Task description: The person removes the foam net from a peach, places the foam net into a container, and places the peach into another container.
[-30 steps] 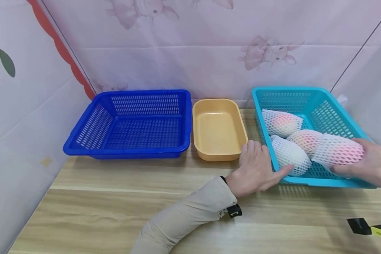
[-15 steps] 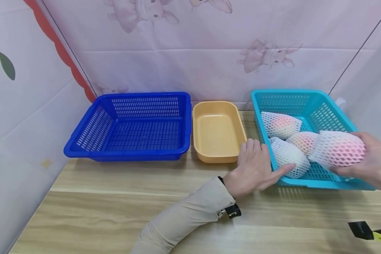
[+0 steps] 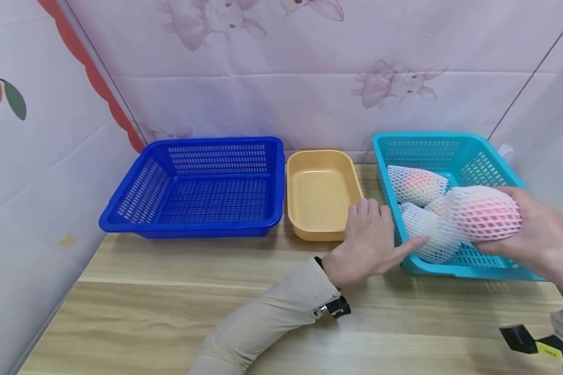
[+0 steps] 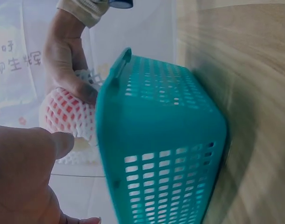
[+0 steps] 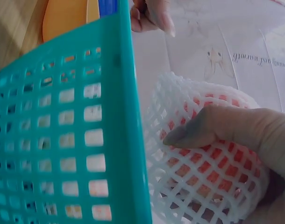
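My right hand (image 3: pixel 539 234) grips a pink-red round fruit (image 3: pixel 485 213) in a white foam net, raised over the front of the turquoise basket (image 3: pixel 492 272). In the right wrist view, the thumb (image 5: pixel 194 133) presses the net from one side, and the basket wall stands beside it. Under and left of it lie several other net-wrapped fruits, among them a pinkish one (image 3: pixel 422 186) at the back and a whiter one (image 3: pixel 427 234) in front. My left hand (image 3: pixel 368 245) is at the basket's left side, fingers straight, its thumb reaching over the rim and overlapping the whiter fruit's net.
Left of the turquoise basket stands a yellow rectangular tub (image 3: pixel 323 229), its near corner by my left fingertips. Further left is a larger blue basket (image 3: pixel 206 229). All three stand on a wooden table (image 3: pixel 169 312), against a printed wall covering (image 3: pixel 309 104).
My right hand has lifted the net-wrapped fruit and carried it a little to the left, over the other fruits. My left hand has shifted slightly left and stays by the basket's side.
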A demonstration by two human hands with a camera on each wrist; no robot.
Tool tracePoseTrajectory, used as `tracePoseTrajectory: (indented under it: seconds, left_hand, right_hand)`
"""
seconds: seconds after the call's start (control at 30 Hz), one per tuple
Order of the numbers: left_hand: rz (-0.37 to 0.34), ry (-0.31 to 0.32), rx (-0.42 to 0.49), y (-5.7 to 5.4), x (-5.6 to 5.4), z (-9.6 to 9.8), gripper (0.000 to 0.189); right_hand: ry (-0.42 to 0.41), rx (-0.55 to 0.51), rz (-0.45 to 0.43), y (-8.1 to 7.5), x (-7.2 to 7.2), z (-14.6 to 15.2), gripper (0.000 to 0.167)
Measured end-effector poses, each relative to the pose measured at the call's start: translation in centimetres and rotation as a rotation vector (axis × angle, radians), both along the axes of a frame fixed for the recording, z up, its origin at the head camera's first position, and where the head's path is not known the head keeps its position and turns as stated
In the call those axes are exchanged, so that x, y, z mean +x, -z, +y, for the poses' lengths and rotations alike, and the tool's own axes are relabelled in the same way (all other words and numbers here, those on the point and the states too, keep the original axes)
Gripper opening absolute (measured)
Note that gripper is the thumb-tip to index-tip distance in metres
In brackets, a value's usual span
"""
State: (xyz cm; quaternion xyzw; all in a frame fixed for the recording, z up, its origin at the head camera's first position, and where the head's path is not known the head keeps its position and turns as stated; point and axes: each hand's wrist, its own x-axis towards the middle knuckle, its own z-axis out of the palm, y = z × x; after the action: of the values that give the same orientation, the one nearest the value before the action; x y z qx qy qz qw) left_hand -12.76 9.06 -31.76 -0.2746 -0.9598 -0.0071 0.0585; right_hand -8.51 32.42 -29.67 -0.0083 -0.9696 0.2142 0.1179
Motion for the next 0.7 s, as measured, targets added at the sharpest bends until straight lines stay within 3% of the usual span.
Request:
tracePoseTrajectory:
  seconds: [0.23, 0.47, 0.57, 0.7]
  left_hand:
    - [0.070, 0.030, -0.028, -1.7, 0.3, -1.7, 0.070]
    - [-0.014, 0.017, -0.053, -4.6, 1.2, -4.2, 0.072]
    - [0.025, 0.013, -0.030, -5.7, 1.4, -5.3, 0.076]
    - [0.131, 0.040, 0.016, -6.8, 1.8, -6.7, 0.081]
  right_hand:
    - [-0.054, -0.003, 0.037, -0.6, -0.1, -1.6, 0.103]
    - [-0.094, -0.013, 0.055, -1.4, -0.1, -3.9, 0.106]
    - [-0.135, -0.035, 0.067, -1.8, -0.1, -4.8, 0.105]
    - [-0.200, -0.041, 0.102, -2.3, -0.2, -6.1, 0.103]
